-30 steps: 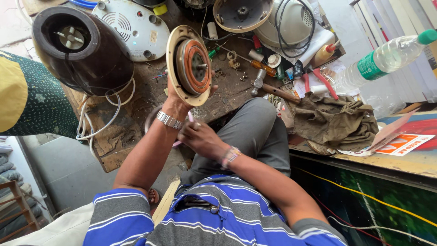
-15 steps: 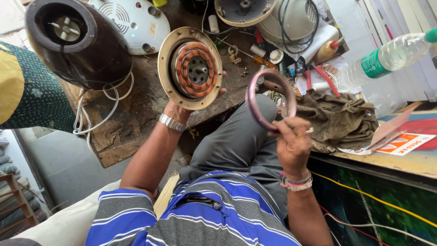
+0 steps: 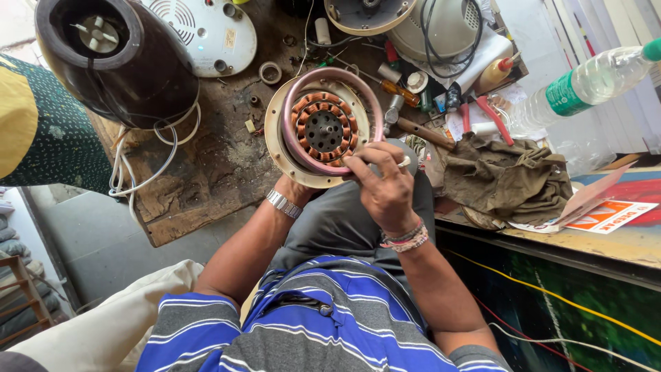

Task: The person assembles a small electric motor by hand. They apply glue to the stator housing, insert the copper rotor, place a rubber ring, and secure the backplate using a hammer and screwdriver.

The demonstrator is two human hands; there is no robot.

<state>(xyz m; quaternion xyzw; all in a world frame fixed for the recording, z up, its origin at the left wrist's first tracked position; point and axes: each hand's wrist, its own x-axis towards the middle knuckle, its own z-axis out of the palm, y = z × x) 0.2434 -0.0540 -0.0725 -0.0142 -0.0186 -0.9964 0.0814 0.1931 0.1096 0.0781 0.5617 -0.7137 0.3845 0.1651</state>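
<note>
My left hand [image 3: 297, 189] grips the round cream motor plate [image 3: 279, 148] from underneath, holding it over my lap at the worktop [image 3: 206, 172] edge. My right hand [image 3: 382, 182] pinches the pink ring [image 3: 297, 93] at its lower rim, laying it around the copper coils [image 3: 323, 127]. A brown rag [image 3: 506, 182] lies just right.

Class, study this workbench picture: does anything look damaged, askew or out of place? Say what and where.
The dark wooden bench top is damaged: its near edge is cracked and splintered. A crumpled olive cloth lies heaped at its right end, and a clear plastic bottle lies on its side beyond it.
</note>
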